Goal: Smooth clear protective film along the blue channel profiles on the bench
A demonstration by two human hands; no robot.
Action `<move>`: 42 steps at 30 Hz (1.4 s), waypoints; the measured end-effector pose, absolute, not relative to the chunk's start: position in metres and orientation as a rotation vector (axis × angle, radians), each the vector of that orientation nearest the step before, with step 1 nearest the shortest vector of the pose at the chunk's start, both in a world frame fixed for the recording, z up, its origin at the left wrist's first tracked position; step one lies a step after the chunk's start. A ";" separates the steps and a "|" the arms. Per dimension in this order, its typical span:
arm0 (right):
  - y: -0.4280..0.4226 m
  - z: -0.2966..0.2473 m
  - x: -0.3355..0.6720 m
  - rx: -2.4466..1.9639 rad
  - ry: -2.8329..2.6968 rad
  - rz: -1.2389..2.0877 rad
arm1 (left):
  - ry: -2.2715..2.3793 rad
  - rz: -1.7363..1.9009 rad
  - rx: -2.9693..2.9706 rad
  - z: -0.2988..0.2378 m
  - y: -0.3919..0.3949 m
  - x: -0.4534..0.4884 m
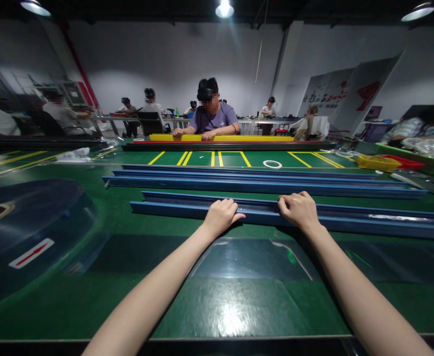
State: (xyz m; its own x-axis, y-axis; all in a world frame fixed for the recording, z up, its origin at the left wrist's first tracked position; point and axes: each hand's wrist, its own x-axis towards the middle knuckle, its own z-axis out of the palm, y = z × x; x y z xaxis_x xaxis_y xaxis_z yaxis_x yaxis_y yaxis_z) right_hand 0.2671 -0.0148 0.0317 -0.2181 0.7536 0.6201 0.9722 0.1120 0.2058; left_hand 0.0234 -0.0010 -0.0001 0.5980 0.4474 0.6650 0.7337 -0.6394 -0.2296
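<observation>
A long blue channel-shaped profile (pixel 179 206) lies across the green table in front of me. My left hand (pixel 220 216) is closed over its near wall, left of the middle, with the thumb stretched along the near side. Farther right, my right hand (pixel 299 210) grips the same profile, its fingers curled into the channel. Between the hands the open channel shows. A strip of clear film (pixel 239 254) lies flat on the table below my wrists. The profile's right end runs out of view.
More blue profiles (pixel 239 184) lie parallel just beyond. At the left is a large roll of film (pixel 49 207) with a cardboard core. A white ring (pixel 272 164) and a yellow tray (pixel 378 163) lie farther back. Across the table a person handles a yellow profile (pixel 246 138).
</observation>
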 end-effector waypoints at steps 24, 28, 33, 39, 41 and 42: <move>-0.017 0.035 0.240 -1.442 -2.231 -0.773 | -0.964 -0.754 -2.350 -0.002 -0.001 0.025; -0.018 0.035 0.239 -1.420 -2.248 -0.772 | -0.954 -0.766 -2.339 -0.002 -0.001 0.024; -0.020 0.037 0.236 -1.376 -2.267 -0.754 | -0.958 -0.769 -2.339 -0.001 -0.001 0.025; -0.019 0.035 0.235 -1.359 -2.303 -0.747 | -0.968 -0.767 -2.344 -0.002 -0.001 0.024; -0.019 0.034 0.235 -1.340 -2.305 -0.749 | -0.975 -0.763 -2.347 -0.002 -0.001 0.024; -0.019 0.034 0.235 -1.324 -2.303 -0.749 | -0.979 -0.758 -2.350 -0.001 -0.001 0.024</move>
State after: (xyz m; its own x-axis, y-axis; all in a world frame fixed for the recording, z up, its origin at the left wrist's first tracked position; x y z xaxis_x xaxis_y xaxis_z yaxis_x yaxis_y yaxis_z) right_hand 0.2346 -0.0191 0.0344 -0.4847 0.6704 0.5618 0.8726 0.4145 0.2583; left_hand 0.0242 -0.0008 -0.0015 0.5904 0.4816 0.6477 0.7478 -0.6283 -0.2145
